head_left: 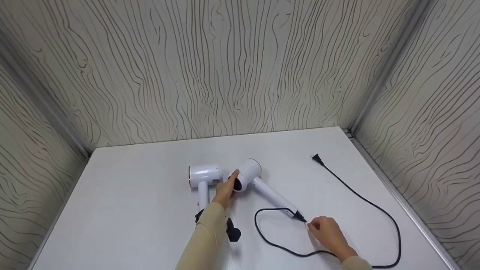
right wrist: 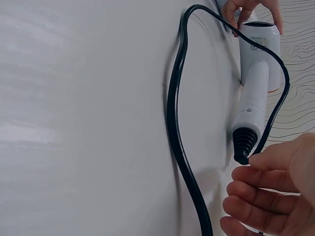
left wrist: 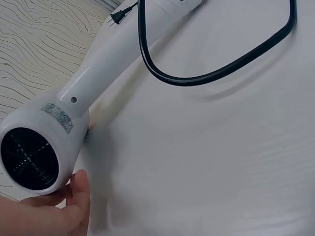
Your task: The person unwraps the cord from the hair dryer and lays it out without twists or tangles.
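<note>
A white hair dryer [head_left: 249, 173] lies on the white table, its handle slanting toward the lower right. My left hand [head_left: 226, 187] grips the dark-grilled rear end of its barrel, fingers at either side of the rim. In the left wrist view the round grille [left wrist: 29, 158] faces the camera, above the left thumb. My right hand [head_left: 329, 233] is beside the black cord sleeve [right wrist: 243, 145] at the handle's end. Its thumb tip is right at the sleeve, and the other fingers are loosely bent.
Another white hair dryer [head_left: 204, 175] lies to the left, its lower handle partly hidden behind the left forearm. A black plug [head_left: 233, 232] sits near that sleeve. The black cord [head_left: 360, 195] loops across the table to a two-pin plug [head_left: 317, 158]. Wood-patterned walls [head_left: 210, 67] enclose the table.
</note>
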{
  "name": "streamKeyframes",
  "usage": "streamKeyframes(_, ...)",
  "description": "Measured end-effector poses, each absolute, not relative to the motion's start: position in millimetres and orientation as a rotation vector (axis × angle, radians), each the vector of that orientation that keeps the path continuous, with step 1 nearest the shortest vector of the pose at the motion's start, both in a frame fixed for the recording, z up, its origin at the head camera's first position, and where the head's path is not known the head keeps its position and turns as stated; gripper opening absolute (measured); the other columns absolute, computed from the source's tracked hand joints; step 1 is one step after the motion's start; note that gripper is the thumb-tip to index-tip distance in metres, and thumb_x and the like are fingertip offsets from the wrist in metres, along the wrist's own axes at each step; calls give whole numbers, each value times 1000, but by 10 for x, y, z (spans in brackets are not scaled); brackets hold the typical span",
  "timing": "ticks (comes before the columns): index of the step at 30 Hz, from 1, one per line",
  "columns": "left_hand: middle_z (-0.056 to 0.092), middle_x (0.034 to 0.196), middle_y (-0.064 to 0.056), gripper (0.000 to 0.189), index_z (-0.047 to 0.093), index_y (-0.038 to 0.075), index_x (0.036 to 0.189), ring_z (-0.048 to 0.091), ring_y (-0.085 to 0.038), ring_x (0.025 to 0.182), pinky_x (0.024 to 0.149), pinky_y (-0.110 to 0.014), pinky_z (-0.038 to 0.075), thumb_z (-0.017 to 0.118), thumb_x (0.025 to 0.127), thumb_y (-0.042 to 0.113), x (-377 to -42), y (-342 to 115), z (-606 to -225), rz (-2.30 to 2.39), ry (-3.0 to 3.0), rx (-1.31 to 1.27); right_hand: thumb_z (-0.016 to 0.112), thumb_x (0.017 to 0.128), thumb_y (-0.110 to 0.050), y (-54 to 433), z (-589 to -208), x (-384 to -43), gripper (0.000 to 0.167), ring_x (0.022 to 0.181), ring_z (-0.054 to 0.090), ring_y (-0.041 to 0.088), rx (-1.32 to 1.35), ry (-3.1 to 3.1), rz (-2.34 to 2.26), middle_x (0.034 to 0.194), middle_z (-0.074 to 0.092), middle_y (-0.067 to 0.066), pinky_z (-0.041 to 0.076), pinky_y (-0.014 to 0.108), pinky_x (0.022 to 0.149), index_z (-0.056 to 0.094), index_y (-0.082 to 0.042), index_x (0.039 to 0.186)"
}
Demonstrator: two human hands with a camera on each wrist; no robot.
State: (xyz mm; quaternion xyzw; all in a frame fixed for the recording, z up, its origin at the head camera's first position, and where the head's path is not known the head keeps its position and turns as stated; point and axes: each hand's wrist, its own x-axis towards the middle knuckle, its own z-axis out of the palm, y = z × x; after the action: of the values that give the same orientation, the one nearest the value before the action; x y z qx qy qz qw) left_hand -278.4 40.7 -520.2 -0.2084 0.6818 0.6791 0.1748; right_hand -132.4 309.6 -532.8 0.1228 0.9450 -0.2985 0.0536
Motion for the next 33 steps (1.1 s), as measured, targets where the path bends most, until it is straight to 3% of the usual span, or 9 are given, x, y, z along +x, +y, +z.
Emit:
streamKeyframes(9, 45, 141, -28, 89, 34, -13, 140, 45, -35, 130, 119, -48, 32, 60, 87, 54, -2795, 402, -5254, 1897, 2000, -631, 64, 86, -6, 3109, -5338, -1328, 9, 68, 54, 12, 362, 2883, -892, 72, 65, 2, 45, 22, 59, 71, -4, 82)
streamKeyframes(18, 48, 142, -26, 72, 45, -11, 135, 47, -33, 132, 117, -45, 36, 62, 87, 39, -2770, 416, -5261, 1945, 1949, -606, 64, 87, -8, 3113, -5355, -1333, 10, 71, 56, 12, 379, 2847, -904, 75, 66, 2, 48, 24, 62, 72, -3, 86)
streamKeyframes(33, 45, 144, -28, 68, 43, -12, 137, 42, -36, 137, 118, -44, 35, 60, 90, 35, -2740, 425, -5317, 1978, 1934, -599, 62, 88, -7, 3113, -5342, -1399, 11, 72, 59, 12, 399, 2961, -921, 78, 69, 4, 50, 25, 63, 71, -1, 90)
